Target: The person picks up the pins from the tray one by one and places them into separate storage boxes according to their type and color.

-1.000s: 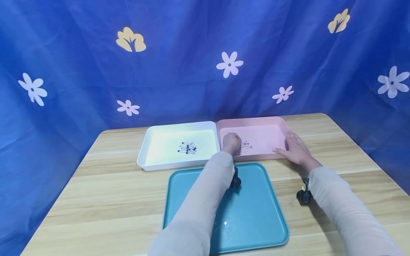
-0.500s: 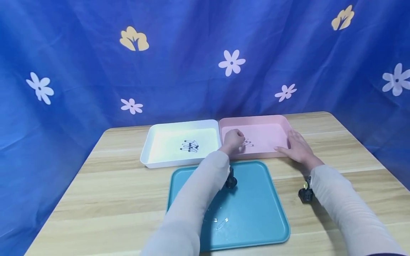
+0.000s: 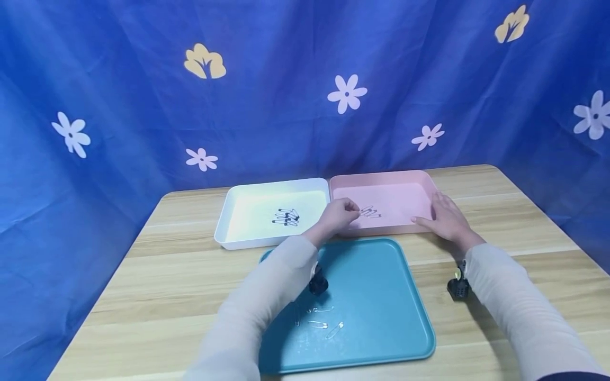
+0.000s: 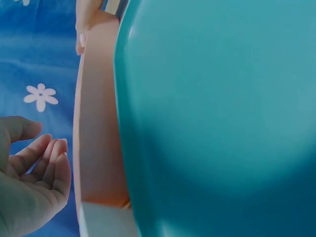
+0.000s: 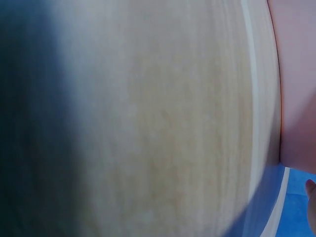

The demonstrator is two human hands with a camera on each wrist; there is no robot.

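Observation:
My left hand hovers over the left front part of the pink tray. In the left wrist view its fingers are loosely bent, the thumb stands apart from them, and nothing shows between them. Several safety pins lie in the pink tray just right of those fingertips. My right hand rests against the right front corner of the pink tray, fingers along the side and thumb pointing inward. More safety pins, silvery ones, are scattered on the teal tray, partly under the left forearm.
A white tray touches the pink one on the left, holding a small heap of safety pins with dark ends. All trays stand on a wooden table. A blue curtain hangs behind it.
My left hand has drawn back slightly to the left and its fingers have loosened, uncovering pins in the pink tray and the teal tray. My right hand stays at the pink tray's corner.

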